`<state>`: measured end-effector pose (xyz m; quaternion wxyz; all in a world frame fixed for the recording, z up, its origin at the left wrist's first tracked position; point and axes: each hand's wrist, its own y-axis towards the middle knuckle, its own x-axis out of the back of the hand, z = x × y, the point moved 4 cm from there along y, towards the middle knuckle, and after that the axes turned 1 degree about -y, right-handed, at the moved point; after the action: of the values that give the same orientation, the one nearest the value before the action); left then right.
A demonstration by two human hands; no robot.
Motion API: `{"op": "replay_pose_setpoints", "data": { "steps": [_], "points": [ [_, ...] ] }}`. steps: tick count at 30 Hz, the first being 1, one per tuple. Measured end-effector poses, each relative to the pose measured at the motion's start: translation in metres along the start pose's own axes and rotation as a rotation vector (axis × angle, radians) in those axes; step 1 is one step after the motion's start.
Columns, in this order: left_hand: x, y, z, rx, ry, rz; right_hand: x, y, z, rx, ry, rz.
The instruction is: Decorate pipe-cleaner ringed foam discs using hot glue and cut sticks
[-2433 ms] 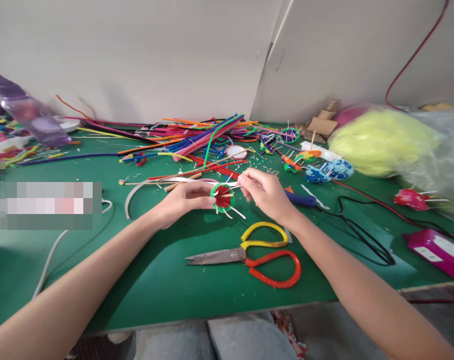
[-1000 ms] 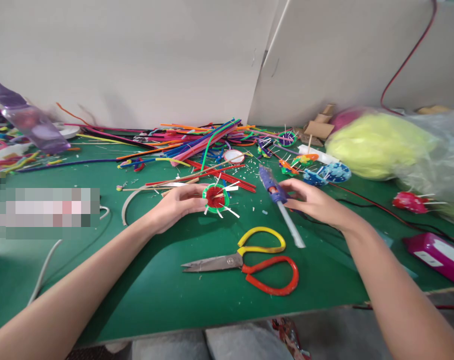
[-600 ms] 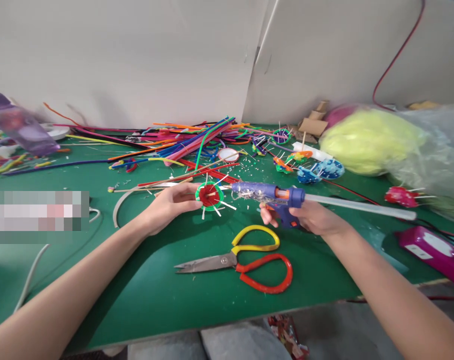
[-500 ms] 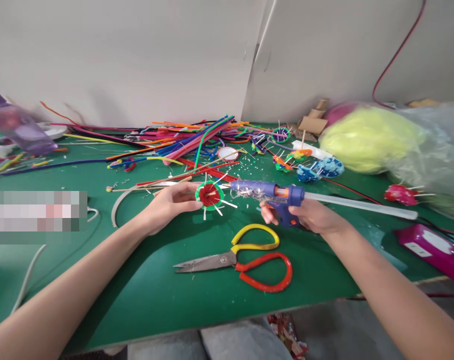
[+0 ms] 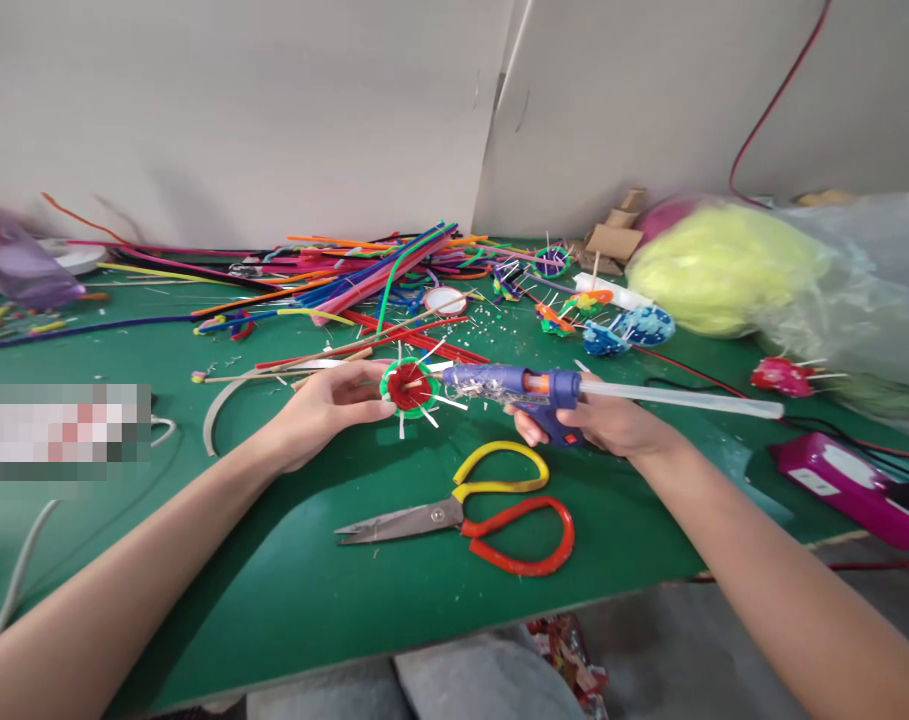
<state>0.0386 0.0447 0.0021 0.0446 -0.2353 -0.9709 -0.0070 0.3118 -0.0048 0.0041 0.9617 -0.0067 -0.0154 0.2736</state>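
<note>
Between the fingertips of my left hand (image 5: pixel 326 405) is a small round pipe-cleaner piece (image 5: pixel 409 388), red inside with a green rim and white sticks poking out around it. My right hand (image 5: pixel 604 415) grips a blue hot glue gun (image 5: pixel 510 385) by its handle. A long translucent glue stick (image 5: pixel 686 398) juts from the back of the gun. The gun's nozzle points left, close to the rim of the piece; whether it touches a stick I cannot tell. Below both hands lie scissors (image 5: pixel 446 512) with one yellow and one red handle, blades spread slightly.
Loose pipe cleaners (image 5: pixel 379 275) are heaped along the back of the green table (image 5: pixel 296 610). Similar small blue pieces (image 5: pixel 626 330) lie back right, near a plastic bag of yellow material (image 5: pixel 731 270). A magenta box (image 5: pixel 851 490) with cables sits at the right edge.
The whole view has shifted slightly, so most things sit further left. My hands keep the same holds, and the glue gun stays beside the round piece.
</note>
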Motion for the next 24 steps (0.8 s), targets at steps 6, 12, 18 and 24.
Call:
{"op": "replay_pose_setpoints", "data": {
  "steps": [6, 12, 18, 24],
  "points": [
    [0.0003, 0.0002, 0.0002, 0.008, 0.01, -0.011, 0.0003, -0.0004, 0.001, 0.024, -0.006, 0.012],
    [-0.0008, 0.0004, -0.0005, 0.006, -0.006, 0.003, 0.0, -0.0005, 0.0016, 0.038, -0.019, 0.019],
    [-0.0004, -0.0003, -0.0005, 0.002, 0.003, -0.003, 0.0009, 0.0003, 0.0007, 0.015, -0.048, -0.009],
    [0.0012, -0.0004, -0.0004, 0.001, 0.01, -0.02, 0.0027, -0.0003, 0.0008, 0.019, -0.101, -0.02]
  ]
}}
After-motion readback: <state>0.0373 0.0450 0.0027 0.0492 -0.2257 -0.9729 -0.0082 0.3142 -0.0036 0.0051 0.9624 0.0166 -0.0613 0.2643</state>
